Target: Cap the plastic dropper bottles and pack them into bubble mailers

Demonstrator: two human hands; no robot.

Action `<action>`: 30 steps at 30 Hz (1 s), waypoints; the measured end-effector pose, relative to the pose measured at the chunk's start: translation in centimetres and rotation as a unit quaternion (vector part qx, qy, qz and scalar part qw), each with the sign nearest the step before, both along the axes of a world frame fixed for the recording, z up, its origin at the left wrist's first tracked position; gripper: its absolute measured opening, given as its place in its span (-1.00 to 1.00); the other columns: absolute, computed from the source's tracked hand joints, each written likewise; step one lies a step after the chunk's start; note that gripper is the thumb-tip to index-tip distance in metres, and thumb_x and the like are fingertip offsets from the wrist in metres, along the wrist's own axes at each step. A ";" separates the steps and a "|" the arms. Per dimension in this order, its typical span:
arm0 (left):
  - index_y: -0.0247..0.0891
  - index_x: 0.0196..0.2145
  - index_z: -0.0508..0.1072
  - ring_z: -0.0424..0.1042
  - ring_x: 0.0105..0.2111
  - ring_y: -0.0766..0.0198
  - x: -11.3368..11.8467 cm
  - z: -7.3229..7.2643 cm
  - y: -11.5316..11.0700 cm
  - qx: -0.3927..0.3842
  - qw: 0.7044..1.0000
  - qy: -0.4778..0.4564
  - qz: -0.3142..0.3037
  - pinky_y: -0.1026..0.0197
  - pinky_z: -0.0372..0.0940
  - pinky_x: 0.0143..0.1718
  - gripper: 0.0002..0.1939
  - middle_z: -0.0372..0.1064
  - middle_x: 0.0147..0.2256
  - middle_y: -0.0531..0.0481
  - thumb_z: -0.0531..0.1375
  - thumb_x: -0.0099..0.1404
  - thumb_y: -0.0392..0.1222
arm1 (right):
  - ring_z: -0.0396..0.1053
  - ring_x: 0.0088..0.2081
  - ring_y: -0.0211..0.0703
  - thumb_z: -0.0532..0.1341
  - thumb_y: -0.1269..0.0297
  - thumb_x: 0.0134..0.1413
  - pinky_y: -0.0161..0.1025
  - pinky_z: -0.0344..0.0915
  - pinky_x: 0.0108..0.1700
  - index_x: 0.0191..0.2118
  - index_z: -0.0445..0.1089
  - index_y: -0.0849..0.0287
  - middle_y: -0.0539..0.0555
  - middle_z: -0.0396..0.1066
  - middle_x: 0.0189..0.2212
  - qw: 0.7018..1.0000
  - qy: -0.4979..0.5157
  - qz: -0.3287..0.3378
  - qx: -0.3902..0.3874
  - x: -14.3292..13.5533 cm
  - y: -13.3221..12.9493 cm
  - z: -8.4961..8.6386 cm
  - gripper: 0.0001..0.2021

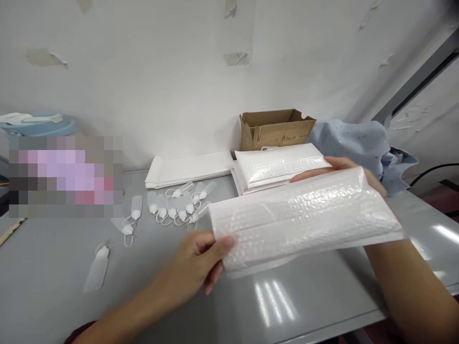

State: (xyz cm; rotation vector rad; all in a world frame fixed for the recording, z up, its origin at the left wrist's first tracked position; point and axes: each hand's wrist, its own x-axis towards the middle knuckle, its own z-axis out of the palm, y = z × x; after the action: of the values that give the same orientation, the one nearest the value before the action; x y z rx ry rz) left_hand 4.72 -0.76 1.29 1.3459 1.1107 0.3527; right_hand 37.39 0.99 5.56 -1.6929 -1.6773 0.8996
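A white padded bubble mailer (304, 215) is held up, slightly tilted, above the front of the table. My left hand (204, 258) pinches its left end, thumb on the near face and fingers behind. Behind the right part of the mailer is my right hand (344, 165), supporting it; its fingers show over the top edge, while the thumb and palm are hidden. Just beyond lies a stack of filled bubble mailers (279, 165). Several small translucent squeeze bottles (172, 205) with white caps lie left of the held mailer, and a single bottle (97, 270) lies nearer the front left.
Flat white mailers (190, 167) are stacked against the wall. An open cardboard box (278, 131) stands behind the filled stack, with pale blue fabric (347, 148) to its right. At the far left are a blue tub (43, 125) and a blurred-out area. The grey table (154, 320) reflects light.
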 end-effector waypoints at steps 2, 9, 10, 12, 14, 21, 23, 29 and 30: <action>-0.28 -0.69 0.18 0.14 -0.77 0.48 2.4 -0.3 -0.1 -0.044 0.997 -0.057 0.005 0.37 0.09 -0.61 -0.45 0.14 -0.77 0.15 0.05 0.27 0.18 | 0.45 -0.15 0.22 0.09 -0.20 -0.04 0.05 0.32 -0.16 0.01 0.43 0.12 0.21 0.51 -0.17 0.997 0.070 -0.025 -0.028 1.2 0.7 0.5 -0.39; -0.31 -0.69 0.21 0.30 -0.74 0.41 7.0 -1.8 0.5 -0.133 0.984 -0.118 0.013 0.39 0.13 -0.69 -0.48 0.18 -0.77 0.11 0.03 0.35 0.02 | 0.39 -0.38 -0.10 0.38 0.07 -0.26 -0.10 0.28 -0.26 -0.11 0.47 0.07 0.08 0.51 -0.41 0.985 0.102 -0.118 -0.071 5.7 1.6 -0.2 -0.52; -0.31 -0.69 0.22 0.32 -0.74 0.40 7.1 -2.0 0.6 -0.136 0.984 -0.112 0.017 0.39 0.13 -0.69 -0.49 0.19 -0.76 0.11 0.03 0.35 0.01 | 0.37 -0.38 -0.12 0.40 0.09 -0.30 -0.11 0.27 -0.23 -0.12 0.47 0.09 0.06 0.50 -0.43 0.986 0.088 -0.122 -0.070 5.9 1.7 -0.5 -0.51; -0.32 -0.68 0.24 0.32 -0.74 0.39 7.0 -2.2 1.0 -0.141 0.985 -0.096 0.019 0.39 0.14 -0.71 -0.49 0.22 -0.75 0.10 0.03 0.35 0.00 | 0.35 -0.33 -0.12 0.41 0.11 -0.36 -0.12 0.24 -0.17 -0.19 0.48 0.13 0.05 0.48 -0.45 0.987 0.054 -0.137 -0.068 6.0 2.2 -0.9 -0.52; -0.33 -0.67 0.26 0.32 -0.75 0.39 7.0 -2.2 1.2 -0.143 0.986 -0.083 0.018 0.38 0.16 -0.71 -0.49 0.26 -0.75 0.06 0.04 0.35 0.01 | 0.34 -0.28 -0.09 0.41 0.14 -0.40 -0.12 0.23 -0.14 -0.23 0.46 0.16 0.06 0.48 -0.42 0.985 0.022 -0.157 -0.070 5.8 2.7 -1.3 -0.54; -0.31 -0.56 0.23 0.40 -0.70 0.32 7.2 -2.0 1.8 -0.135 0.988 -0.064 0.035 0.34 0.25 -0.68 -0.60 0.34 -0.69 0.04 0.07 0.34 -0.02 | 0.32 -0.28 -0.05 0.34 0.12 -0.35 -0.14 0.27 -0.29 -0.40 0.41 0.21 0.13 0.43 -0.33 0.975 -0.072 -0.178 -0.115 5.2 3.3 -1.6 -0.67; -0.28 -0.49 0.19 0.42 -0.69 0.30 7.1 -1.9 1.7 -0.135 0.988 -0.064 0.044 0.33 0.26 -0.69 -0.67 0.38 -0.65 0.04 0.08 0.34 -0.01 | 0.32 -0.30 -0.04 0.31 0.08 -0.27 -0.13 0.28 -0.32 -0.40 0.42 0.22 0.16 0.41 -0.32 0.969 -0.095 -0.183 -0.136 4.9 3.2 -1.5 -0.68; -0.28 -0.40 0.19 0.42 -0.71 0.26 6.4 -1.5 1.3 -0.132 0.991 -0.010 -0.005 0.32 0.25 -0.72 -0.64 0.40 -0.66 -0.01 0.08 0.30 0.10 | 0.34 -0.32 -0.02 0.24 -0.06 -0.12 -0.14 0.33 -0.35 -0.43 0.45 0.19 0.16 0.41 -0.35 0.959 -0.126 -0.172 -0.185 4.1 2.8 -1.1 -0.64; -0.28 -0.42 0.20 0.42 -0.71 0.26 6.3 -1.4 1.3 -0.133 0.991 -0.002 -0.016 0.33 0.25 -0.73 -0.63 0.39 -0.67 -0.01 0.06 0.31 0.10 | 0.34 -0.34 -0.04 0.24 -0.08 -0.11 -0.14 0.34 -0.36 -0.45 0.45 0.18 0.16 0.42 -0.36 0.960 -0.129 -0.169 -0.185 4.1 2.8 -1.1 -0.63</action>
State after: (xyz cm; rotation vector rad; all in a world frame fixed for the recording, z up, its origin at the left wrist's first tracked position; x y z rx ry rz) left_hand 11.06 0.56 -0.14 1.1253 1.0898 0.1757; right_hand 41.45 3.77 4.43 -2.3507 -1.3652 0.8939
